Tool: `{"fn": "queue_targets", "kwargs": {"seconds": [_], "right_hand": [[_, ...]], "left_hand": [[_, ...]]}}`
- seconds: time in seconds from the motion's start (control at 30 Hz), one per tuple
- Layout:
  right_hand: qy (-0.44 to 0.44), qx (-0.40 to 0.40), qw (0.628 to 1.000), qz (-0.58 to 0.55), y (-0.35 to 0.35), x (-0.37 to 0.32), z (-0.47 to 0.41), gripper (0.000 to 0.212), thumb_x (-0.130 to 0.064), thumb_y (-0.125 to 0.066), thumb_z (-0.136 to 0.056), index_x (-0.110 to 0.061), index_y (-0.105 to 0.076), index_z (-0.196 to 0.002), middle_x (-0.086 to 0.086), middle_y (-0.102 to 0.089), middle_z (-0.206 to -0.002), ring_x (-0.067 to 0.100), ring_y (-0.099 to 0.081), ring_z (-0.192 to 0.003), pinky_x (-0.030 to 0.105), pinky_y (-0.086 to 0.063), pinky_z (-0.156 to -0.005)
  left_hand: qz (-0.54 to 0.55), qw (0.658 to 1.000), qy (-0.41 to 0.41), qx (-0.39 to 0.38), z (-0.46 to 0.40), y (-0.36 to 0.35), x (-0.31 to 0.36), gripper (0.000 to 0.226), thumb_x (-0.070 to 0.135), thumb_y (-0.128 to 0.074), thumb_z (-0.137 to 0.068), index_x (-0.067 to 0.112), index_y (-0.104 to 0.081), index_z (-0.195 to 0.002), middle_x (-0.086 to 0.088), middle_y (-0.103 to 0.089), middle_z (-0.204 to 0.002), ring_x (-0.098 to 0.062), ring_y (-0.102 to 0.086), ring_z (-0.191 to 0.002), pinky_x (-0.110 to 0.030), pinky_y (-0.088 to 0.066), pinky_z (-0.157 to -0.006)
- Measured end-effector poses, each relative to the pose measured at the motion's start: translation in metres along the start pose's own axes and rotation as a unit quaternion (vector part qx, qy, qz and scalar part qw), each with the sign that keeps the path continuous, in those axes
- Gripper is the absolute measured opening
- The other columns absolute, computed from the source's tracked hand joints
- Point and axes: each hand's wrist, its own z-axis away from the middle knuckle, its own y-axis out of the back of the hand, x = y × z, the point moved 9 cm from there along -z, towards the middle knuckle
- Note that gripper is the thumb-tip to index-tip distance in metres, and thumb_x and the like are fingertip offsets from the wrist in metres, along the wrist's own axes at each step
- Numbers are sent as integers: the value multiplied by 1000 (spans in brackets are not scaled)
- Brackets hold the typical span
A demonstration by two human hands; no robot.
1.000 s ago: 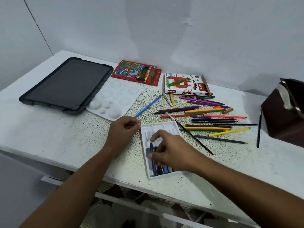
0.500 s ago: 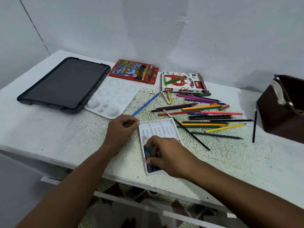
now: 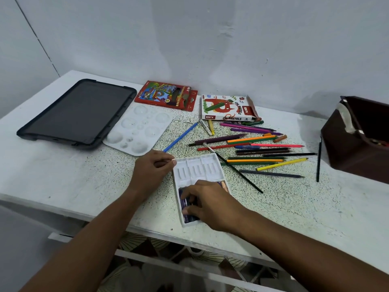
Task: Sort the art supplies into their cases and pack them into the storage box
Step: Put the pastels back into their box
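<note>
right hand (image 3: 207,202) presses curled fingers onto the pastels (image 3: 187,204) at the tray (image 3: 197,169)'s near end, maybe pinching one. left hand (image 3: 152,170) pinches the tray's far-left corner; its long axis runs toward the table's front edge.

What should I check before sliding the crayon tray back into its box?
1. Tray steadied by left hand: ok.
2. Crayons lying flat under right hand: cannot tell.
3. Tray full: not ok, far slots empty.
4. Loose crayons collected: not ok.
5. Pastel box flap open: ok.
6. Path to box clear: not ok, pencils beside tray.
</note>
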Motion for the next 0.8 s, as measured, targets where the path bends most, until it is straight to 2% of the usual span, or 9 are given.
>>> {"fn": "queue_targets", "kwargs": {"seconds": [0.1,0.2,0.23,0.3,0.33,0.4,0.5,0.63,0.8], "right_hand": [[-38,33,998,-37,26,15,-9,20,-29,-60,-92,-20,-64,-110,-2,-67,-98,6,-60,-71,17,-44,-60],[-94,106,989,-31,66,50,-34,19,-19,-56,-95,-17,-62,-113,-1,-66,-103,7,-62,-73,9,-42,-52],[-101,134,986,-10,81,61,-44,20,-17,-56,-95,-14,-62,-113,1,-67,-104,9,-62,-75,9,-42,-54],[-116,172,978,35,104,83,-65,21,-16,-57,-94,-9,-63,-113,7,-68,-105,16,-62,-83,21,-49,-66],[-125,178,975,50,111,94,-75,21,-16,-56,-94,-8,-64,-112,10,-68,-106,20,-62,-86,29,-51,-73],[-139,179,971,74,117,111,-94,20,-14,-56,-94,-7,-64,-110,13,-66,-108,25,-61,-91,35,-52,-78],[-140,183,968,101,113,118,-116,19,-15,-53,-93,-7,-65,-105,14,-64,-110,28,-59,-92,37,-50,-78],[-135,196,961,141,110,111,-132,29,-29,-54,-95,-7,-64,-111,12,-55,-115,28,-55,-101,35,-44,-84],[-136,183,954,194,108,107,-148,30,-31,-55,-94,-7,-64,-109,12,-54,-117,29,-57,-100,36,-46,-81]], "left_hand": [[-5,1000,0,-4,0,0,-2,12,12,-78,-79,11,-77,-92,0,-71,-91,1,-66,-77,-7,-48,-70],[-14,1000,5,-9,0,0,-5,10,16,-77,-80,16,-77,-90,2,-71,-89,-4,-66,-78,-13,-50,-72],[-12,1000,9,-10,0,0,-5,10,17,-77,-80,17,-77,-90,2,-71,-88,-6,-66,-76,-16,-51,-71],[-9,1000,14,-10,-1,0,-6,10,16,-78,-80,16,-77,-89,1,-71,-87,-7,-66,-74,-16,-52,-68],[-9,1000,15,-10,0,0,-5,9,14,-77,-80,15,-76,-89,1,-71,-87,-6,-65,-72,-14,-51,-67],[-4,1000,18,-12,0,-1,-5,9,13,-77,-80,14,-76,-88,-1,-71,-86,-8,-65,-71,-14,-51,-65],[-9,1000,17,-12,-1,1,-7,7,15,-76,-81,16,-76,-88,0,-70,-86,-10,-66,-73,-18,-53,-68],[-34,999,-6,-4,-2,1,-1,7,15,-75,-81,16,-76,-88,2,-69,-84,-3,-61,-73,-9,-46,-65],[-34,999,-9,3,-2,0,0,7,17,-76,-81,15,-76,-87,0,-68,-80,-5,-60,-69,-12,-47,-63]]}}
